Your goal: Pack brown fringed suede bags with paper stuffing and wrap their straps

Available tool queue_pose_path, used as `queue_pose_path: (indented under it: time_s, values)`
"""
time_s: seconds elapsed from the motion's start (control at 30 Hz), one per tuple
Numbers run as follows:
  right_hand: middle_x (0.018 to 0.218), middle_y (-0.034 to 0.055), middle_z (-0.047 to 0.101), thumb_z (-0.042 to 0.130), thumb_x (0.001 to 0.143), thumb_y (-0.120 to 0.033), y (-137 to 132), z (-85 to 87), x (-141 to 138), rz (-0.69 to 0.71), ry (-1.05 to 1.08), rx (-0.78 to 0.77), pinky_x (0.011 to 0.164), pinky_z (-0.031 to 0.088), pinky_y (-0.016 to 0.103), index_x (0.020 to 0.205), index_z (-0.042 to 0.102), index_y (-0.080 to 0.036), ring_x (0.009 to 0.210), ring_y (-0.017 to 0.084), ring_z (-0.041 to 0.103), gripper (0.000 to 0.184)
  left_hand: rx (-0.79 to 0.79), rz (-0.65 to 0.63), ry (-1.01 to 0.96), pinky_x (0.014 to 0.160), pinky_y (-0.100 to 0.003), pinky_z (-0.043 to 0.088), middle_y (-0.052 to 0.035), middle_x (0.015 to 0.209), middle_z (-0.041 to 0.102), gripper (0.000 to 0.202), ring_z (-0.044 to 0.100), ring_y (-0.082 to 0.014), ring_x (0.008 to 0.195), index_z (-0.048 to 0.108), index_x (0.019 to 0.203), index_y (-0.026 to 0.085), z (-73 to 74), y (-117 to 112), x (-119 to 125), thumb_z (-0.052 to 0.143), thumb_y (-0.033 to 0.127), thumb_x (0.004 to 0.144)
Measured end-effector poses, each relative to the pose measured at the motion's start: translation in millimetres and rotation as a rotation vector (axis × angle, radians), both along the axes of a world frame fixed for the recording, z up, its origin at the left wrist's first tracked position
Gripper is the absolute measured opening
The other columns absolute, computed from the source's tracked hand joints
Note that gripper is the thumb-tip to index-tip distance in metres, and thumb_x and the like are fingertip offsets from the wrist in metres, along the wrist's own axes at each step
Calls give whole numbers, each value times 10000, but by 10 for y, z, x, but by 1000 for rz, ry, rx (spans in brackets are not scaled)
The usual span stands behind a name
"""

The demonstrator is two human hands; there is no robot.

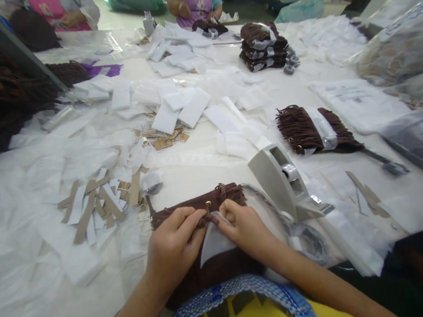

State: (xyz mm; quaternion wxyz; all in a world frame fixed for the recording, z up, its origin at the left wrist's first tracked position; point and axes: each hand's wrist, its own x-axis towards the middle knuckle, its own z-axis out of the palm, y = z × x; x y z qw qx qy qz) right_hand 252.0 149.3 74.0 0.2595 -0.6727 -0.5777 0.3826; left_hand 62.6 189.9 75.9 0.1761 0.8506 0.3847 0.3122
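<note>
A dark brown fringed bag [185, 201] lies at the table's near edge, against my body. My left hand [178, 239] is closed with its fingertips pinching a brown cord [208, 217] just below a gold eyelet. The fingers of my right hand [240, 225] are curled and pinch the same cord from the other side. Under the hands a white sheet [214, 240] lies on the bag's brown material. Part of the cord is hidden behind my fingers.
A grey tape dispenser [284, 181] stands right of my hands, near a wrapped fringed bag [317, 128]. Brown and white strips [92, 205] lie to the left. White packets [180, 106] cover the middle; a stack of brown bags [264, 46] is farther back. Two people work across the table.
</note>
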Motion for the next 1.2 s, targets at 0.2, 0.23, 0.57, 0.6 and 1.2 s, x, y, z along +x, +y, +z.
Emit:
queue_pose_path:
  time_s: [0.2,0.23,0.57,0.6,1.2]
  values:
    - [648,7,633,628,867,-251,24,80,-52,168,-169,-61,530,259,238,751,581,-187,568,131,542,140,-189,50,22,773,-261,511,-22,956,671,154,647,-160,879,689,1014,247,247,53,16,609,236,883]
    - [644,13,631,608,884,-265,23,75,-60,151,-213,-40,532,244,247,735,576,-187,564,133,538,171,-190,52,30,762,-261,509,-19,944,670,150,646,-160,869,690,1005,250,278,49,31,609,238,880]
    - [722,7,629,464,966,-454,46,5,-83,-74,435,-76,596,401,237,762,594,-183,658,143,552,363,177,26,218,730,-329,489,-49,919,712,192,648,-195,814,668,1056,216,130,-169,25,589,187,883]
    - [731,8,632,439,969,-498,44,3,-79,-89,568,-126,606,427,240,779,607,-179,666,145,560,407,202,15,199,737,-330,492,-50,924,716,218,650,-194,816,658,1089,209,51,-197,4,595,171,884]
    - [859,31,714,728,819,-398,-1,-107,-90,-143,905,-269,705,517,266,955,655,-155,756,156,650,287,-738,399,-109,735,-322,553,-42,918,710,348,684,-207,826,623,1019,210,17,-291,-266,566,528,890]
